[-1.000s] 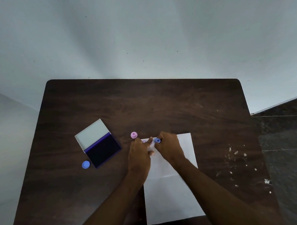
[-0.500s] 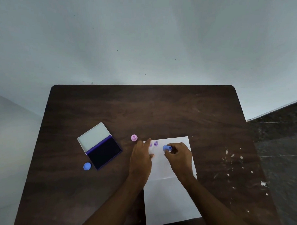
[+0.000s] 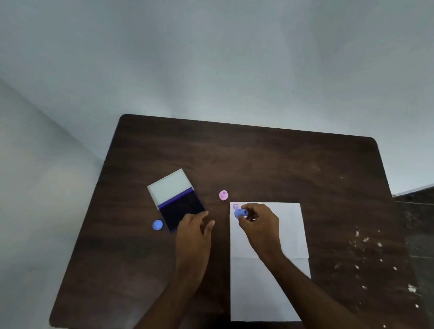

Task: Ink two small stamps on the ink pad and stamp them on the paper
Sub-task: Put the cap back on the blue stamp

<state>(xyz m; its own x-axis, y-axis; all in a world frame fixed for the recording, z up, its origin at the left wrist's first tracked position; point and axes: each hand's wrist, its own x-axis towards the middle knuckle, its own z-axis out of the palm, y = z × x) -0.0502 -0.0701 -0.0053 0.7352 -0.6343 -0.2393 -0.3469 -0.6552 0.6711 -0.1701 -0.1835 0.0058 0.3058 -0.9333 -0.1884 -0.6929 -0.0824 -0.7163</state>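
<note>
The paper [image 3: 268, 274] lies at the table's [image 3: 260, 160] near edge, a purple print at its far left corner. The right hand [image 3: 260, 222] has lifted the blue stamp [image 3: 240, 213], pinching it sideways above the sheet, so stamping looks done. The left hand [image 3: 192, 230], loosely spread, has slid off the paper toward the open ink pad [image 3: 180, 205]. Beyond: a pink stamp [image 3: 223, 195], a blue cap [image 3: 157, 225], a pale wall [image 3: 206, 53].

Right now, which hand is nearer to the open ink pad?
Left. The left hand has its fingertips at the ink pad's near right corner. The right hand, holding the blue stamp, is over the paper, farther right.
</note>
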